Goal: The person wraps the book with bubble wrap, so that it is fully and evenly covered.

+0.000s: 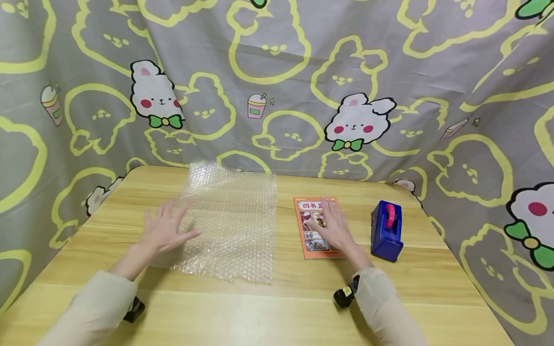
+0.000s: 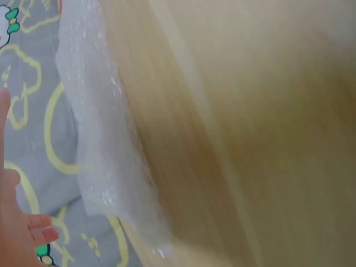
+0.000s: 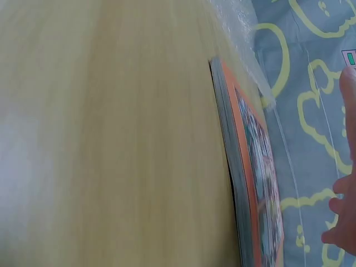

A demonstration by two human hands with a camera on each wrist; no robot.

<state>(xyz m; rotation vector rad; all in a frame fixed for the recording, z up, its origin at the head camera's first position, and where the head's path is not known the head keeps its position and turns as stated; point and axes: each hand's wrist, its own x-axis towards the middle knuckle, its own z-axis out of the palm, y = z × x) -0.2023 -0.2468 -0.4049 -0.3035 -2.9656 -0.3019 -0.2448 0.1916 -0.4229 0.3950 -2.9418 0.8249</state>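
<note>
A sheet of clear bubble wrap [image 1: 233,226] lies flat on the wooden table, left of centre. My left hand [image 1: 166,229] is spread over its left edge, fingers apart and holding nothing. To the right lies an orange-covered book [image 1: 309,245] with pictures and large characters on its front. Above the book's right half is my right hand [image 1: 335,226], fingers extended, covering part of the cover. The right wrist view shows the book [image 3: 250,167] edge-on, with the fingers [image 3: 347,211] raised off to its side.
A blue tape dispenser [image 1: 386,235] with a pink roll stands right of the book. Behind the table [image 1: 225,312] and along its sides hangs a grey patterned curtain [image 1: 285,96]. The bubble wrap's far corner reaches the table's back edge.
</note>
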